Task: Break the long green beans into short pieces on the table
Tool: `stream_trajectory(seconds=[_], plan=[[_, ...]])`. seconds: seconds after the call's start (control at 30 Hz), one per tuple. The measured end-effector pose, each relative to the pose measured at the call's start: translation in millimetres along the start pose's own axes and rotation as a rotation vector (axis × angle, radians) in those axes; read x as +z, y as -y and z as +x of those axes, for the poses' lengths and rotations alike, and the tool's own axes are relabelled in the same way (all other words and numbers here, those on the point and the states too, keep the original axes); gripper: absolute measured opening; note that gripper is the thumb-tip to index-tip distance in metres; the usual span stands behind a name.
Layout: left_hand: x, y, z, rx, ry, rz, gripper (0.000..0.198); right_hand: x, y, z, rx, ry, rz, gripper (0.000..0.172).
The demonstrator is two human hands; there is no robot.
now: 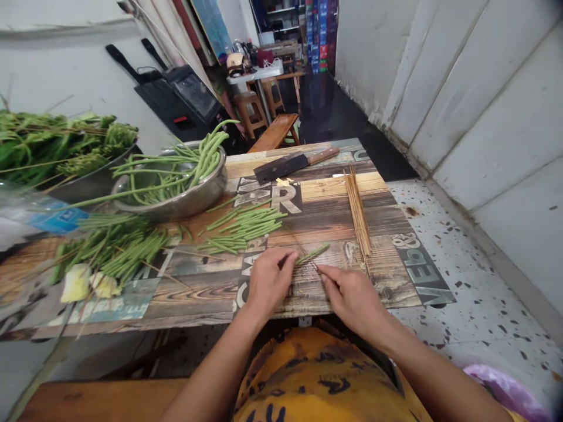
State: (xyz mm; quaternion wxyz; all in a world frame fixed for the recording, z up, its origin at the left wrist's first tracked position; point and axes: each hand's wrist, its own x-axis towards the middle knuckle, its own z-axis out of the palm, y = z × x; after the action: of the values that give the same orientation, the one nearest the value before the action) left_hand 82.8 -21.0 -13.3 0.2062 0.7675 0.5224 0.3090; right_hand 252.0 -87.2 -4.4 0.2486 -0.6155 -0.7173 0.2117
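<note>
In front of me, my left hand is closed, thumb and fingers pinched at the near end of cut green bean pieces. My right hand pinches a thin bamboo skewer that crosses the beans; whether it pierces them is too fine to tell. To the right lies a bundle of bamboo skewers. Left of my hands, a pile of cut green beans rests on the table.
A cleaver lies at the table's far edge. On the left are a steel bowl of long beans, a larger basin of greens, a plastic bottle and skewered bean bunches. A wooden bench stands beyond the table.
</note>
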Motion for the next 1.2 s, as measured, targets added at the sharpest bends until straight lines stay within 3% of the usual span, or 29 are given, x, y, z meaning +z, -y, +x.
stream_trajectory(seconds=[0.1,0.23,0.37,0.5,0.7,0.93,1.2], plan=[[-10.4,11,3,0.027,-0.125,0.083,0.019,-3,-5,-5,0.015,-0.068,0.124,0.03],[-30.6,32,13,0.094,-0.182,0.357,0.02,0,-12,-20,-0.038,-0.147,0.12,0.028],[-42.3,53,23,0.081,-0.111,0.555,0.02,6,-16,-32,-0.151,-0.174,0.003,0.03],[-45.6,61,29,0.066,-0.026,0.594,0.017,9,-19,-35,-0.196,-0.146,-0.081,0.029],[-44.7,44,26,0.101,0.006,0.506,0.014,8,-16,-36,-0.211,-0.143,-0.098,0.03],[-24.4,7,4,0.077,0.094,0.357,0.011,3,-24,-58,-0.223,-0.199,-0.158,0.033],[-15.1,8,-2,0.091,0.073,0.276,0.014,-5,-29,-80,-0.243,-0.229,-0.24,0.032]])
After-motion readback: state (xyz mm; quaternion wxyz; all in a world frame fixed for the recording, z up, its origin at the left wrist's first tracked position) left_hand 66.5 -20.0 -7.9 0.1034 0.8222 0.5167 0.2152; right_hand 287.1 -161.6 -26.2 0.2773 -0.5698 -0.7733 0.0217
